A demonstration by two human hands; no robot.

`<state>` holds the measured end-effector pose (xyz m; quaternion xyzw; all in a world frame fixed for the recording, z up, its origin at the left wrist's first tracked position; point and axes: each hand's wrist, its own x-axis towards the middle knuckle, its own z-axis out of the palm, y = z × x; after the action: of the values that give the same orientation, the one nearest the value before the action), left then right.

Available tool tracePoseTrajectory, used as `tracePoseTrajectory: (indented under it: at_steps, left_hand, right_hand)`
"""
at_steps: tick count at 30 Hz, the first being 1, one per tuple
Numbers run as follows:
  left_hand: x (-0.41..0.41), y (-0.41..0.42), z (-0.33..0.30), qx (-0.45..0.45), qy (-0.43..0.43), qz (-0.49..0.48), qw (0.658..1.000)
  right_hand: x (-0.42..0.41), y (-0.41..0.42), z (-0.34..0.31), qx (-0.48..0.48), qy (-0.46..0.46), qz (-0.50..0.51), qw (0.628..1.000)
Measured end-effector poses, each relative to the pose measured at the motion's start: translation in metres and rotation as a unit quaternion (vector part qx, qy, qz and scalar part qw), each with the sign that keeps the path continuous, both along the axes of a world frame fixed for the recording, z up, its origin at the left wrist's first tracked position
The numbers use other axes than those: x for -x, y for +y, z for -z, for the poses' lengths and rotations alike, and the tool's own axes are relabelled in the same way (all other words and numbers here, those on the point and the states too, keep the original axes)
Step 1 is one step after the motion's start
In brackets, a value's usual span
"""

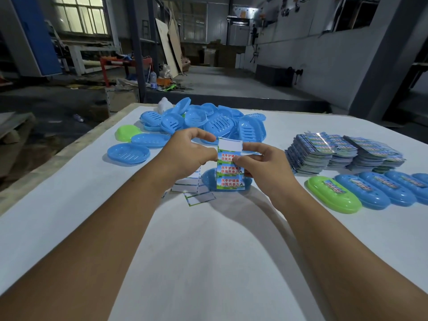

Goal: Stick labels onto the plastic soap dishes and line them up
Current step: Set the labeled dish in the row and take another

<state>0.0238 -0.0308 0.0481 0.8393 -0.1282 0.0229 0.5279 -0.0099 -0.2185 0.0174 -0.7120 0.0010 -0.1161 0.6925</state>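
Observation:
I hold a label sheet point(229, 169) upright over the table's middle; its top cell is blank white, and three printed labels remain below. My left hand point(190, 152) pinches the sheet's left edge. My right hand point(256, 161) pinches a label at the sheet's right edge. A blue soap dish point(209, 181) lies upside down on the table right behind the sheet. At the right, a row of labelled dishes starts with a green one point(333, 198), followed by blue ones point(363, 193).
A pile of blue soap dishes point(208, 121) fills the far middle of the white table point(208, 251), with a green one point(127, 133) at its left. Stacks of label sheets point(342, 154) stand at the right. Used backing papers point(194, 191) lie under my left wrist.

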Motion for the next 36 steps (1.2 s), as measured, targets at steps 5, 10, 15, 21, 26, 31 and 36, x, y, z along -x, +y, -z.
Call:
tracePoseTrajectory:
  at_steps: [5, 10, 15, 21, 26, 31, 36]
  left_hand:
    - [0.002, 0.001, -0.001, -0.003, -0.005, 0.010, 1.000]
    - [0.004, 0.001, 0.000, 0.005, -0.017, 0.031, 0.999]
    - [0.006, -0.001, 0.002, 0.000, -0.036, 0.052, 0.998]
    - [0.007, -0.005, 0.008, -0.024, -0.076, 0.065, 0.995]
    - [0.006, -0.010, 0.014, -0.050, -0.110, 0.068, 0.990]
    - [0.004, -0.011, 0.016, -0.061, -0.110, 0.062, 0.990]
    - [0.002, -0.010, 0.015, -0.058, -0.101, 0.053, 0.992]
  right_hand:
    - [0.001, 0.002, 0.000, 0.005, 0.000, 0.010, 1.000]
    - [0.001, 0.002, 0.005, 0.155, -0.045, 0.096, 0.982]
    - [0.009, 0.009, 0.006, 0.201, -0.067, 0.066, 0.975]
    - [0.012, 0.009, 0.005, 0.234, -0.082, 0.073, 0.966]
    - [0.012, 0.010, 0.006, 0.301, -0.084, 0.092, 0.945]
    - [0.015, 0.011, 0.005, 0.325, -0.094, 0.092, 0.937]
    - [0.012, 0.010, 0.006, 0.302, -0.094, 0.089, 0.944]
